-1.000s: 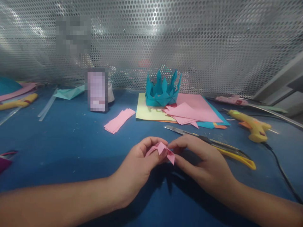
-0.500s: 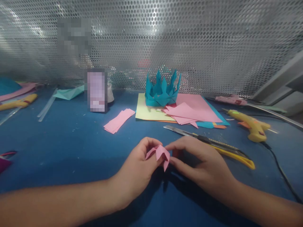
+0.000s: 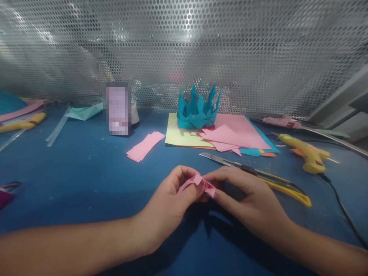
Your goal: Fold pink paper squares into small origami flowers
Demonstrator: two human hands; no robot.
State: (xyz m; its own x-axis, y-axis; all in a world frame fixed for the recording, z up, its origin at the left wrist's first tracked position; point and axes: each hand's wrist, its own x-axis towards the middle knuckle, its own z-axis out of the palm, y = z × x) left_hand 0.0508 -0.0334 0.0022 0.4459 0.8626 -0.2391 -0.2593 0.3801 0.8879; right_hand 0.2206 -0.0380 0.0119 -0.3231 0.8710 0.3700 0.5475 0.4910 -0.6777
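A small folded pink paper piece (image 3: 199,183) is pinched between both my hands just above the blue table (image 3: 86,172). My left hand (image 3: 169,203) grips its left side with thumb and fingers curled around it. My right hand (image 3: 244,199) holds its right end between thumb and forefinger. Part of the paper is hidden by my fingers.
A yellow utility knife (image 3: 258,177) lies just behind my right hand. Further back are a stack of pink strips (image 3: 144,145), coloured paper sheets (image 3: 230,134), a teal paper crown (image 3: 197,109) and a yellow glue gun (image 3: 307,155) with its black cord. A perforated metal screen (image 3: 201,46) closes the back.
The pink piece has been turned and pressed flatter between my fingers; its downward-pointing tip now lies level. Both hands stay in the same spot.
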